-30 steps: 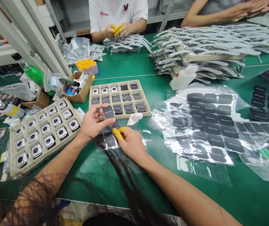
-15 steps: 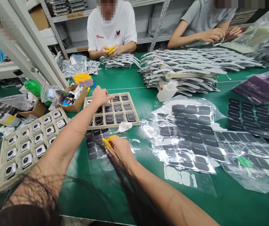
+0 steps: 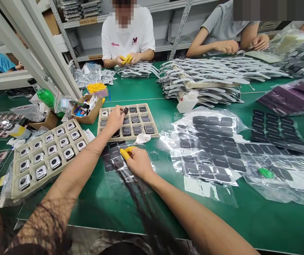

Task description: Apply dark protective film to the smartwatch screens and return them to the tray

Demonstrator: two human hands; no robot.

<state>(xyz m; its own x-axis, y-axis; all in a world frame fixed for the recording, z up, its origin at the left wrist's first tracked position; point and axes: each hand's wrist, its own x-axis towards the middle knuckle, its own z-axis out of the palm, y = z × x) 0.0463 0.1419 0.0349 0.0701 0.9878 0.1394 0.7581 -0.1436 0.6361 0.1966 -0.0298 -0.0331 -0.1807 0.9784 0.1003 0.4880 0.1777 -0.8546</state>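
My left hand (image 3: 116, 118) is closed over the back of the beige compartment tray (image 3: 155, 131), pinching a small dark watch (image 3: 125, 110) by its edge. Most cells of that tray hold watches with black square faces; a silver one (image 3: 105, 113) sits in the back left cell. In front of the tray lies a clear sheet of black square stickers (image 3: 108, 167). My right hand (image 3: 139, 163), with yellow finger cots, has its thumb and forefinger pinched at this sheet. Strands of dark hair hide part of the sheet and wrist.
Another tray (image 3: 15, 177) at left holds silver watches. More sticker sheets (image 3: 215, 140) lie at right, beside a purple bagged stack (image 3: 295, 94). A small white bottle (image 3: 187, 102) stands before piled grey straps (image 3: 202, 78). Two co-workers sit opposite. A cardboard box (image 3: 90, 115) stands behind the trays.
My left hand has come up from the tray's back row, and a dark watch now shows at its fingertips. My right hand stays at the sticker sheet. The view has shifted slightly.
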